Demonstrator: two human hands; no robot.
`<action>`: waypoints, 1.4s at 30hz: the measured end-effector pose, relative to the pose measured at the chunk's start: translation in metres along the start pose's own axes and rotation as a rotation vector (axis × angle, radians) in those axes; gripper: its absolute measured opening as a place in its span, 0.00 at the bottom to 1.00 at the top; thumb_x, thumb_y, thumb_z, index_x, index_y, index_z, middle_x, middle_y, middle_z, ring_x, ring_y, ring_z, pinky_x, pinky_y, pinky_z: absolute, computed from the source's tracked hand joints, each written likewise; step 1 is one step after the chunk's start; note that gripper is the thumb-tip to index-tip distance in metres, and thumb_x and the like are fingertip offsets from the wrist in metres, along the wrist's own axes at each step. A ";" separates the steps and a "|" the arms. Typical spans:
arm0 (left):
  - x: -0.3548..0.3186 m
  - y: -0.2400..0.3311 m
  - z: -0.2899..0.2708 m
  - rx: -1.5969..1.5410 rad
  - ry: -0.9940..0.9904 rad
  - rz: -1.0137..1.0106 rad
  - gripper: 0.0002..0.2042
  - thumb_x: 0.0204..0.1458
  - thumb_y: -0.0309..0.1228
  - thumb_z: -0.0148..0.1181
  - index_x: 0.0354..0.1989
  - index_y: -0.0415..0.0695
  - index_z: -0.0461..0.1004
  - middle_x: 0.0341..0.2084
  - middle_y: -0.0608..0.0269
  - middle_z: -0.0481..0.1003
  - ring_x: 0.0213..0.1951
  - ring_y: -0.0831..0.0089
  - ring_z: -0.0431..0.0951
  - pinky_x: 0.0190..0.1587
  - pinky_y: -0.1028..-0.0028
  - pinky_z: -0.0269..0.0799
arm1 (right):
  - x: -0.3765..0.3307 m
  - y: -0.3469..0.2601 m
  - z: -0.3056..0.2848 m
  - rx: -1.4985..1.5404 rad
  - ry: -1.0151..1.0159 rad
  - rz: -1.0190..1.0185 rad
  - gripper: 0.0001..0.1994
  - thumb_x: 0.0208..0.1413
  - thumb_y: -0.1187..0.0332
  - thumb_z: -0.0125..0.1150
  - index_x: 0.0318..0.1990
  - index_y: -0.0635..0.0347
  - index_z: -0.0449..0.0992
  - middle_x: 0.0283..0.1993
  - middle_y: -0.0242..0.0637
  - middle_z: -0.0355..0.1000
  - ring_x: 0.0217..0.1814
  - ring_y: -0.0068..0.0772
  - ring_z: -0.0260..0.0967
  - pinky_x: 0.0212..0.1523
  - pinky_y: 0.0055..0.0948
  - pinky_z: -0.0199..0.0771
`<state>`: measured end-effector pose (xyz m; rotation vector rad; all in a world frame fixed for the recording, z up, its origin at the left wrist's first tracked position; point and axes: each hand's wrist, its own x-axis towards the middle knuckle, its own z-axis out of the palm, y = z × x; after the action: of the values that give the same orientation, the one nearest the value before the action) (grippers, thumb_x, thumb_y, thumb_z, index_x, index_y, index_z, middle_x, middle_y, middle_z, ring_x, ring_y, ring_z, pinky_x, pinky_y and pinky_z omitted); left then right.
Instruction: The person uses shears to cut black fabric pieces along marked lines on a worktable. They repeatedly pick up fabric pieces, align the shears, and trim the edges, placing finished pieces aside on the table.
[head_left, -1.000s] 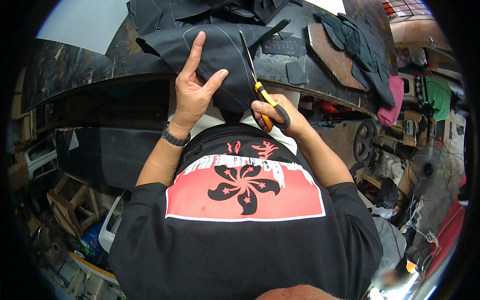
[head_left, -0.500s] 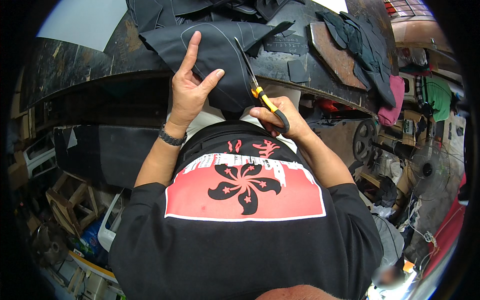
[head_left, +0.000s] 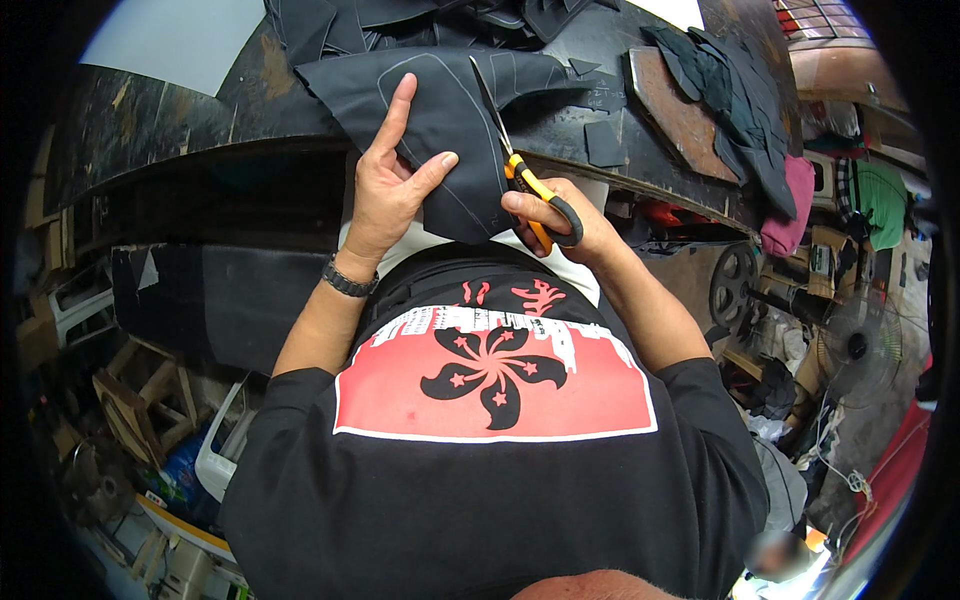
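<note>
Currently: left hand (head_left: 388, 190) spread flat on the black fabric panel with a pale chalk outline (head_left: 430, 110), index finger stretched up along the marked line, thumb angled out to the right, pressing the cloth down at the near edge of the dark worn wooden counter (head_left: 180, 110). Dark metal-link wristband (head_left: 348, 281) on that wrist. Right hand (head_left: 565, 220) closed around the handles of the orange-and-black scissors (head_left: 520, 170), fingers through the loops, blades pointing up and away, angled left, slightly parted and biting into the right side of the fabric panel along the chalk line. Panel lying partly on the counter, lower edge hanging over the front toward the body, between both hands. Just right of the scissors: small dark offcut squares (head_left: 604, 142) on the counter top. Further right: flat brown board (head_left: 680, 110) with a heap of black cloth scraps (head_left: 730, 90) draped over it and running toward the counter's far corner. More black fabric pieces piled at the top (head_left: 400, 20), behind the panel. Pale grey sheet (head_left: 170, 40) at the upper left of the counter. Pink cloth (head_left: 790, 205) hanging off the right end. Off to the right, lower down: dark wheel of a machine (head_left: 735, 285) and a floor fan (head_left: 850, 345) amid clutter. Left side below the counter: wooden frames (head_left: 130, 390), detail too dark to tell.
</note>
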<state>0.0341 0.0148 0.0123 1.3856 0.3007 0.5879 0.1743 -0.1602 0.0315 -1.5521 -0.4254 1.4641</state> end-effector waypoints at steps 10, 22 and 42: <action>0.000 0.001 -0.003 -0.013 -0.003 -0.015 0.39 0.51 0.14 0.59 0.71 0.41 0.48 0.69 0.55 0.54 0.63 0.73 0.64 0.62 0.76 0.62 | -0.005 -0.001 -0.005 -0.121 0.023 0.049 0.23 0.49 0.51 0.70 0.18 0.56 0.68 0.12 0.29 0.63 0.11 0.17 0.59 0.12 0.19 0.55; -0.001 0.003 -0.008 -0.028 -0.028 -0.037 0.39 0.49 0.16 0.63 0.71 0.39 0.50 0.70 0.53 0.52 0.64 0.74 0.61 0.63 0.77 0.60 | 0.016 -0.005 -0.006 0.044 -0.061 0.029 0.24 0.50 0.47 0.68 0.21 0.60 0.71 0.15 0.32 0.64 0.11 0.22 0.60 0.14 0.21 0.59; -0.002 -0.004 -0.011 0.164 0.068 0.095 0.31 0.53 0.17 0.60 0.67 0.37 0.59 0.66 0.56 0.61 0.62 0.75 0.64 0.63 0.76 0.60 | 0.018 -0.011 -0.006 -0.026 -0.091 0.022 0.25 0.51 0.46 0.66 0.23 0.61 0.73 0.17 0.35 0.67 0.13 0.24 0.63 0.17 0.21 0.63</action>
<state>0.0278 0.0226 0.0059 1.5461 0.3452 0.7025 0.1878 -0.1432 0.0288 -1.5188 -0.4836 1.5567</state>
